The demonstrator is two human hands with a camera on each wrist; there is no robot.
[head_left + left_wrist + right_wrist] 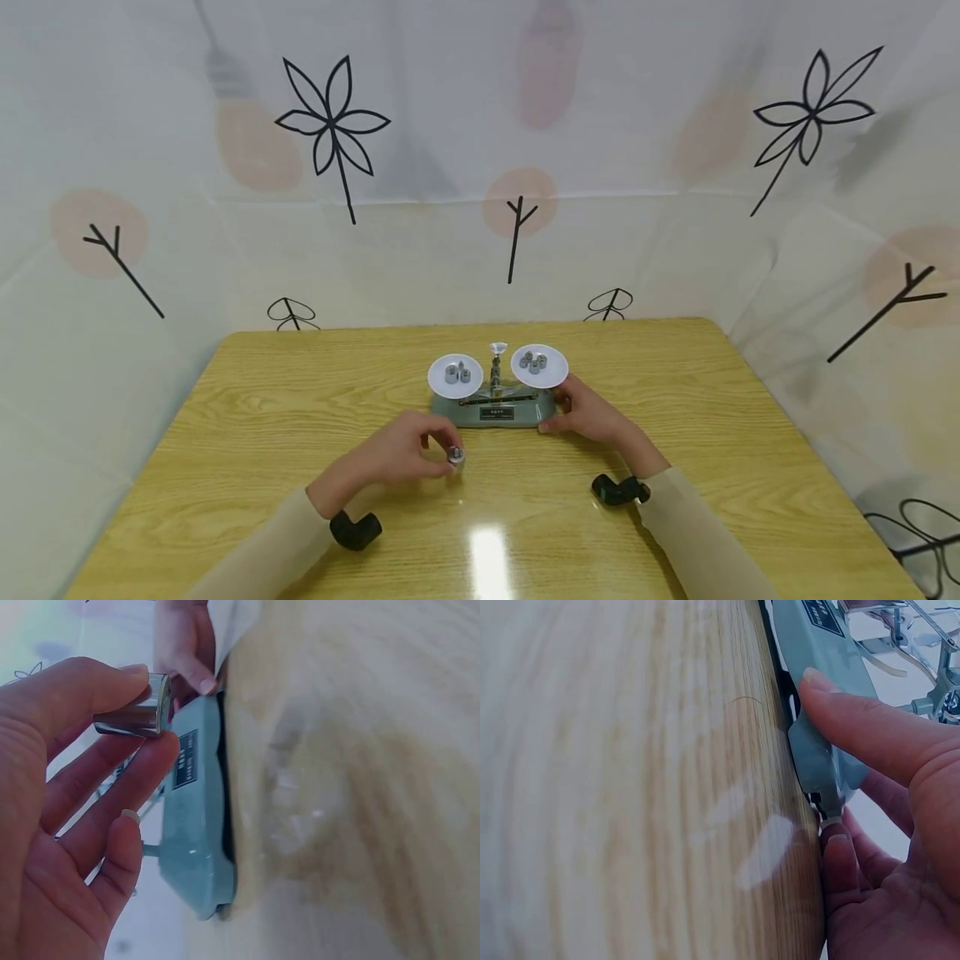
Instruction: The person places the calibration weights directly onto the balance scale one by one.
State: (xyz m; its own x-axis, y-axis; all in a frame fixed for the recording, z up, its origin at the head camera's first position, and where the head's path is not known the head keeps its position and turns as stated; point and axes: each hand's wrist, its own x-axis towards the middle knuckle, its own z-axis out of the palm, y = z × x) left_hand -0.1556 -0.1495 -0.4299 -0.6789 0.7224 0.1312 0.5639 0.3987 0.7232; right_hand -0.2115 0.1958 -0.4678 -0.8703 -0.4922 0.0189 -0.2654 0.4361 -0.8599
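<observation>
Between thumb and fingertips my left hand (401,450) pinches a shiny metal weight (456,456), held in front of the balance scale. The left wrist view shows this weight (135,712) as a smooth cylinder. The balance scale (468,412) has a blue-green base with a dark label. My right hand (592,414) grips the base's right end, its thumb (855,716) along the front face and fingers around the end. Small metal weights (457,373) sit in the left white pan (437,382), and several more weights (534,362) lie in the right pan (557,367).
The scale stands toward the far side of a wood-grain table (300,383). Behind it hangs a pale cloth (442,258) with plant drawings. Light glares off the tabletop near the front. Each wrist wears a black band with a camera.
</observation>
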